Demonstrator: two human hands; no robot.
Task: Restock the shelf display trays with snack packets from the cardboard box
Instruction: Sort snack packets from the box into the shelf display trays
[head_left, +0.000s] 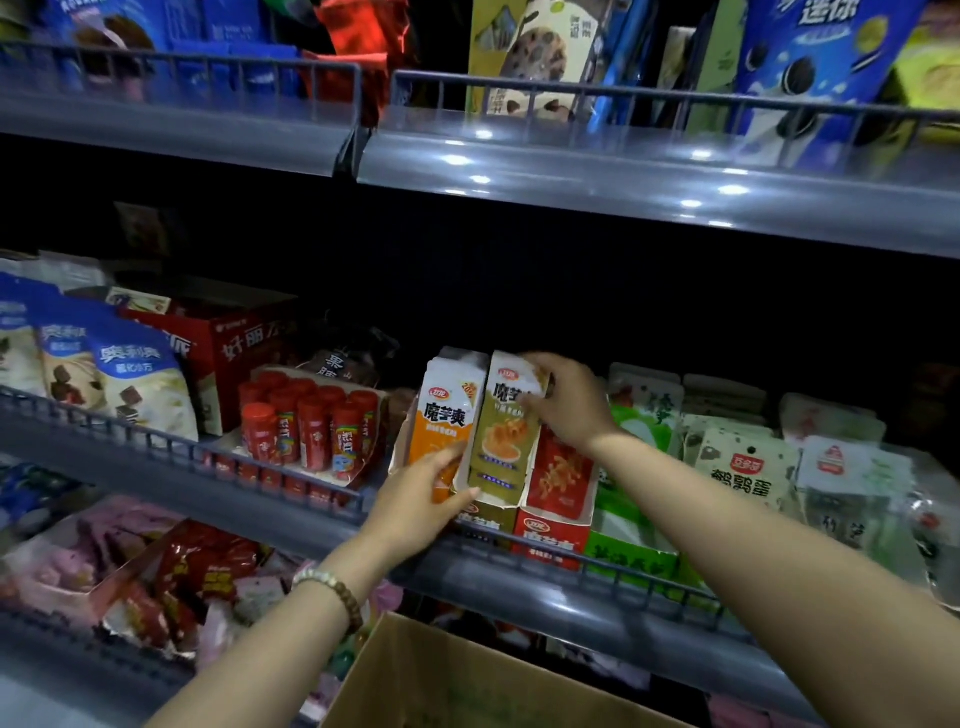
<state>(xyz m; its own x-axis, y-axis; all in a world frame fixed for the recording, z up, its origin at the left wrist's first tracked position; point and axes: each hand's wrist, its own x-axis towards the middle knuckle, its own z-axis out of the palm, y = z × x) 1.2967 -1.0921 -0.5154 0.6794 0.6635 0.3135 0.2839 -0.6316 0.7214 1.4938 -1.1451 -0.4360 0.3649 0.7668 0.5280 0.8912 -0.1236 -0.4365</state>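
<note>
On the middle shelf stand an orange-and-white snack packet (445, 422) and an olive-green packet (503, 435), upright side by side in their display trays. My left hand (418, 501) holds the lower front of the orange packet, thumb stretched across to the green one. My right hand (566, 400) grips the green packet's top right corner. A red display tray (553, 538) with red packets (563, 478) stands just to the right. The open cardboard box (447, 675) sits below at the bottom centre; its contents are not visible.
A grey wire rail (597, 569) runs along the shelf front. Red jars (311, 426) and blue-white biscuit bags (135, 379) stand to the left, green and white packets (743, 467) to the right. The upper shelf (649, 171) overhangs. Loose red and pink packets (171, 577) fill the lower shelf.
</note>
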